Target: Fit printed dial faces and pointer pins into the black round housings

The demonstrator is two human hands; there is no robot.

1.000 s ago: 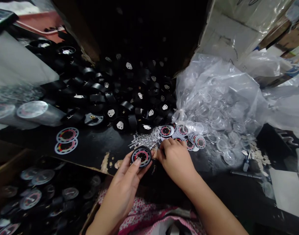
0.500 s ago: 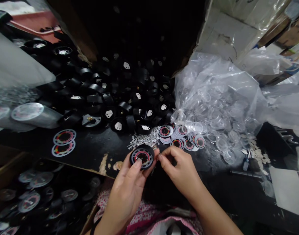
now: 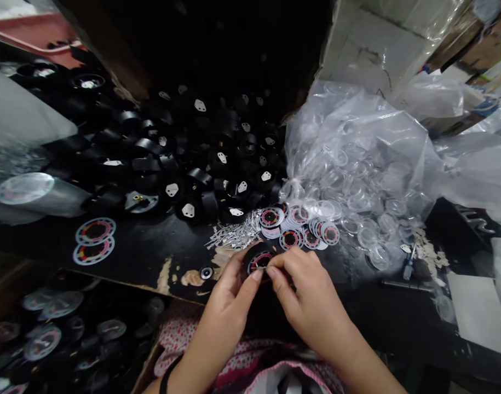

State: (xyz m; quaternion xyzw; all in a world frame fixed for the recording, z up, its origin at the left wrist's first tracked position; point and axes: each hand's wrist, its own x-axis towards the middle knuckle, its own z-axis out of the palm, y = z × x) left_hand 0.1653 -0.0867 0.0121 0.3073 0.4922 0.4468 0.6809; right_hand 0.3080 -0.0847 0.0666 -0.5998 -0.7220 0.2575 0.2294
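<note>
Low over the front edge of the bench, my left hand [image 3: 231, 301] is closed round a black gauge [image 3: 253, 259], its red-and-white dial tilted up and partly covered by fingers. The left thumb rests at the dial's near rim. Against the right side of the dial, my right hand [image 3: 305, 284] pinches a thin pale pointer needle [image 3: 261, 268], mostly hidden by the fingertips. Just beyond lies a heap of white pointer needles [image 3: 237, 232]. Loose printed dial discs [image 3: 291, 238] are piled right of it. A small ring-shaped part [image 3: 206, 272] sits left of my hands.
Black gauge housings [image 3: 184, 158] fill the back of the bench. A plastic bag [image 3: 357, 120] spills clear lenses [image 3: 369, 232] at right, near a small screwdriver [image 3: 409, 265]. Two dial discs [image 3: 94, 249] overlap at left. Below stands a box of gauges [image 3: 42, 342].
Both hands and the gauge have shifted right. The right fingertips have come onto the dial's side, and the dial is tilted more. The small ring-shaped part now shows on the bench.
</note>
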